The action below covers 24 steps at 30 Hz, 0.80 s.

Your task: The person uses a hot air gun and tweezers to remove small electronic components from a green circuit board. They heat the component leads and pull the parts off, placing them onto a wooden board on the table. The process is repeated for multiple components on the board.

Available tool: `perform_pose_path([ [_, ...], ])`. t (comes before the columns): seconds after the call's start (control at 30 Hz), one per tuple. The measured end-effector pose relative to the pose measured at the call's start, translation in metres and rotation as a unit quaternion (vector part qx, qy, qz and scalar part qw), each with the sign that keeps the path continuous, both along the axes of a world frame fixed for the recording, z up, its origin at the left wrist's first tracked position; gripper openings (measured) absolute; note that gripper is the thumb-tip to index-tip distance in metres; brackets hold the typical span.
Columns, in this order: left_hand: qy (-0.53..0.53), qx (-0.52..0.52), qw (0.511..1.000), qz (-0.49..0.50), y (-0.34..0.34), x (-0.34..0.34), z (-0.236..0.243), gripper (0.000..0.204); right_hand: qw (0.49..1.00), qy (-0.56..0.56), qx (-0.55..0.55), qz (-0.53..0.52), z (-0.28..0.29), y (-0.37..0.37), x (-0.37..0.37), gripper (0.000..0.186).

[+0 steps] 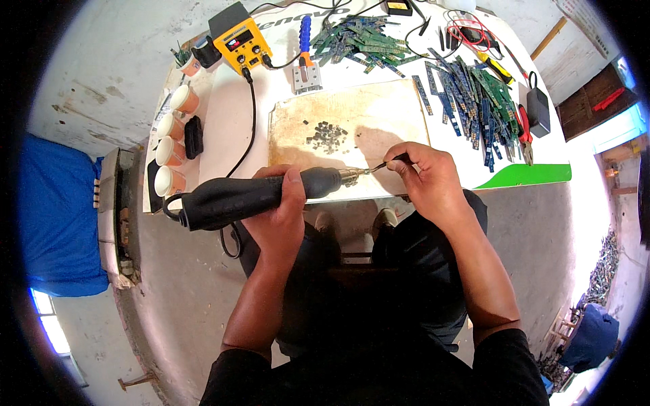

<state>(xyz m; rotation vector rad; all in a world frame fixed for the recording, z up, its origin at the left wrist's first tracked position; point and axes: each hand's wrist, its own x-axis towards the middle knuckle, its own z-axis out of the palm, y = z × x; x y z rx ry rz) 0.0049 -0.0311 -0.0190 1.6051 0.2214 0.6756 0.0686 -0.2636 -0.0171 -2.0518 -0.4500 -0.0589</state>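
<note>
Heating was apparently in hand: the left hand (pixel 291 199), fingers wrapped round a black heat gun (pixel 233 201) over the near edge of the bench (pixel 223 125), held its nozzle (pixel 348 177) beside a slim tool (pixel 378 167) pinched by the right hand's (pixel 432 179) fingers. Steady aim seemed needed next.

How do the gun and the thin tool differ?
The gun is bulky; the thin tool is slender.
The gun is wrapped in the left hand; the thin tool is pinched in the right hand.
The gun points right; the thin tool points left.
Both are hand-held, tips close together in this view.
</note>
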Motion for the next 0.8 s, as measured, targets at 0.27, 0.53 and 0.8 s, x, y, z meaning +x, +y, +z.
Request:
perform_pose_path([
  [0.27,-0.003,0.022,1.000,0.004,0.002,0.000,-0.002,0.014,1.000,-0.005,0.005,-0.004,0.003,0.001,-0.002,0.011],
  [0.53,0.010,0.005,1.000,0.008,0.001,0.000,0.000,0.015,1.000,-0.026,0.011,-0.001,0.000,0.002,-0.001,0.012],
  [0.8,0.005,-0.026,1.000,0.009,0.001,-0.003,0.009,0.016,0.997,-0.060,0.033,-0.032,0.004,0.006,0.005,0.010],
])
